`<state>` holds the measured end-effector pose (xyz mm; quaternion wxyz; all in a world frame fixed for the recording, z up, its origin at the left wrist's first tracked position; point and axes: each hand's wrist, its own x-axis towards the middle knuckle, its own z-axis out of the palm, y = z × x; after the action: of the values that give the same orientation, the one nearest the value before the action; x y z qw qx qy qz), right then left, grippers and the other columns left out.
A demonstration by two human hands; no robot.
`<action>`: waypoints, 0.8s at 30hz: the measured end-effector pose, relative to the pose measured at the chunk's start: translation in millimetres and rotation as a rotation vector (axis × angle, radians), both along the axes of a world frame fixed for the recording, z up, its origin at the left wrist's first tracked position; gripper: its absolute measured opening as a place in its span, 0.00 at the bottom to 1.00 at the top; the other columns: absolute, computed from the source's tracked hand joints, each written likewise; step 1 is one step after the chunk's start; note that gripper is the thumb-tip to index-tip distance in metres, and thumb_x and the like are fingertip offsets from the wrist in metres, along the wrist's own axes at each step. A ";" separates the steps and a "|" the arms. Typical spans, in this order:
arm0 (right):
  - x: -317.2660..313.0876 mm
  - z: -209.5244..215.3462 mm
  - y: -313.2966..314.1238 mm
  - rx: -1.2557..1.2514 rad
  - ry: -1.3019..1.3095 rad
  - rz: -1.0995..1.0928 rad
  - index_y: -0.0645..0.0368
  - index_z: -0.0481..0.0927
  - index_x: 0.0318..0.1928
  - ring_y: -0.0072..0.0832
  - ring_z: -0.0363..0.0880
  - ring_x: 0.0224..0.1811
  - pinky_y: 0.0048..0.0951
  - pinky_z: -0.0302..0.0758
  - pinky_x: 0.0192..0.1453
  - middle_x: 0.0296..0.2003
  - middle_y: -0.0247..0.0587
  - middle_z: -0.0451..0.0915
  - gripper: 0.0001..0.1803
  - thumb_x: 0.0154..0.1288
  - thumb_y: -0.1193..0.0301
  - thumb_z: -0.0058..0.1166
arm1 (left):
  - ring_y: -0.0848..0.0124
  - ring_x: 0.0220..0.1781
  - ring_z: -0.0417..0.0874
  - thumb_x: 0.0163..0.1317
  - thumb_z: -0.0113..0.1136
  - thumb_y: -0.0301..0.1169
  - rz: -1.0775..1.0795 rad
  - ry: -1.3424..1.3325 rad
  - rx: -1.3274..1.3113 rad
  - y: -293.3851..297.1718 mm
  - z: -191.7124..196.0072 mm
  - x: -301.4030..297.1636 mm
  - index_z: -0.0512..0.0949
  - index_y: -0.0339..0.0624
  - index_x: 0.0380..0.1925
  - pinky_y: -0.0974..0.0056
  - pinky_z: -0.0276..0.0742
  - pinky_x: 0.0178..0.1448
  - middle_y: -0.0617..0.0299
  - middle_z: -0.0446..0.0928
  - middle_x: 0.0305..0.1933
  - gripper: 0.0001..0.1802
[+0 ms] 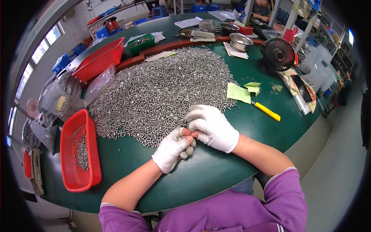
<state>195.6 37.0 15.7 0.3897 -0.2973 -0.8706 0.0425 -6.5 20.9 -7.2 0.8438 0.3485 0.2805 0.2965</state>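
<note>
Both hands wear white gloves and meet at the near edge of a big heap of small metal parts (162, 91) spread over the green table (216, 174). The left hand (172, 150) is curled nearly closed, its fingers folded in toward the palm, and the right hand (211, 127) lies over it from the right, fingers bent down and touching the left fingertips (a bare pinkish fingertip shows where the two meet). Whether a part is pinched between them I cannot tell; it is too small to see. The heap starts just beyond the knuckles and reaches to the far side of the table. To the left, a red plastic basket (69, 162) holds a thin layer of the same parts. To the right lie green paper slips (238, 92) and a yellow utility knife (266, 111), with a small black fan (277, 55) beyond
</note>
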 end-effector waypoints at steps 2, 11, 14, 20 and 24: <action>-0.4 3.2 -1.8 0.000 -0.010 0.018 0.53 0.78 0.35 0.40 0.75 0.54 0.43 0.73 0.54 0.45 0.36 0.77 0.10 0.52 0.66 0.62 | 0.80 0.26 0.72 0.67 0.61 0.35 0.024 0.004 -0.003 -0.9 -2.8 0.0 0.75 0.48 0.42 0.78 0.63 0.27 0.68 0.77 0.33 0.09; 17.9 -0.5 2.4 -0.120 -0.037 -0.277 0.49 0.84 0.32 0.36 0.78 0.40 0.37 0.76 0.45 0.36 0.33 0.80 0.05 0.52 0.69 0.64 | 0.75 0.28 0.77 0.70 0.55 0.43 0.074 -0.037 -0.016 0.9 -6.3 -2.2 0.74 0.46 0.42 0.72 0.69 0.31 0.63 0.79 0.34 0.13; 15.0 3.1 -3.3 -0.256 -0.215 -0.280 0.48 0.85 0.33 0.36 0.78 0.40 0.39 0.75 0.45 0.35 0.33 0.79 0.08 0.53 0.63 0.63 | 0.74 0.29 0.77 0.71 0.54 0.43 0.064 -0.049 -0.020 0.9 -5.2 -2.9 0.74 0.45 0.44 0.72 0.69 0.31 0.63 0.79 0.35 0.14; 4.8 -5.3 -5.5 -0.253 -0.344 -0.308 0.49 0.84 0.32 0.37 0.77 0.41 0.40 0.74 0.45 0.34 0.36 0.78 0.07 0.56 0.62 0.62 | 0.75 0.31 0.78 0.70 0.55 0.42 0.049 -0.108 -0.018 1.3 -0.6 -1.2 0.74 0.44 0.46 0.73 0.71 0.33 0.62 0.79 0.37 0.15; 5.0 -9.4 -1.1 -0.286 -0.058 -0.244 0.53 0.83 0.33 0.39 0.77 0.40 0.39 0.74 0.44 0.33 0.37 0.78 0.08 0.56 0.64 0.62 | 0.76 0.29 0.74 0.68 0.59 0.41 0.091 -0.084 0.056 -1.0 -6.2 -0.8 0.74 0.45 0.48 0.73 0.69 0.31 0.64 0.78 0.36 0.15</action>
<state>200.6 35.8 6.3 0.3202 -0.4543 -0.8240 0.1097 -7.2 19.8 -13.4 0.8303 0.3464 0.2519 0.3566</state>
